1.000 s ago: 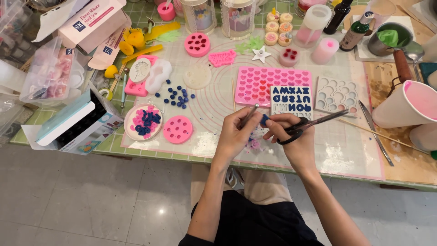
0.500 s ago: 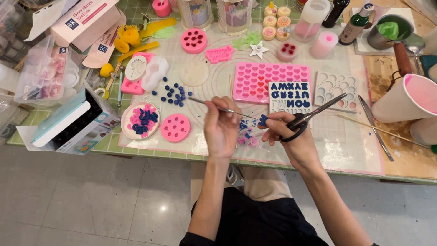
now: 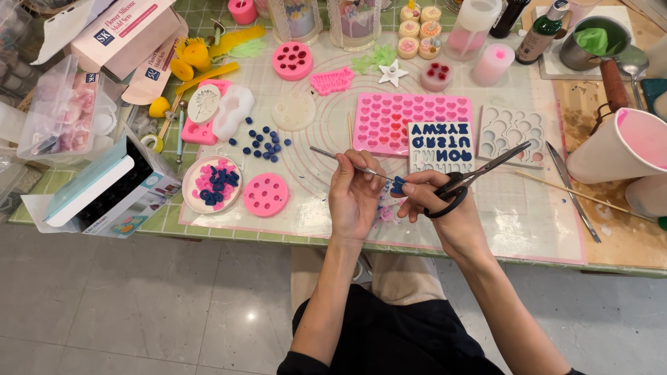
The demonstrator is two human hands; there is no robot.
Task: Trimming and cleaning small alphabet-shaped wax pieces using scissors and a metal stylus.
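Observation:
My left hand [image 3: 356, 194] grips a thin metal pick [image 3: 333, 155] that slants up to the left, its near end meeting a small blue wax piece [image 3: 397, 185]. My right hand [image 3: 445, 205] pinches that blue piece between fingertips while black scissors [image 3: 479, 170] hang on its fingers, blades pointing up right. Both hands hover over the front of a clear work mat [image 3: 313, 208]. Just behind them lie a blue letter mould [image 3: 439, 144] and a pink heart mould [image 3: 396, 119].
Loose blue beads [image 3: 262, 142], a white dish of blue and pink pieces [image 3: 212, 183] and a round pink mould [image 3: 266, 194] lie left of my hands. Boxes [image 3: 104, 187] crowd the left edge. A pink-lined cup [image 3: 625, 146], knife [image 3: 573, 201] and skewer stand right.
Both hands have drawn together in front of the letter mould. The pick's near end has come to the blue piece held in my right fingertips; the scissors stay hooked on that hand.

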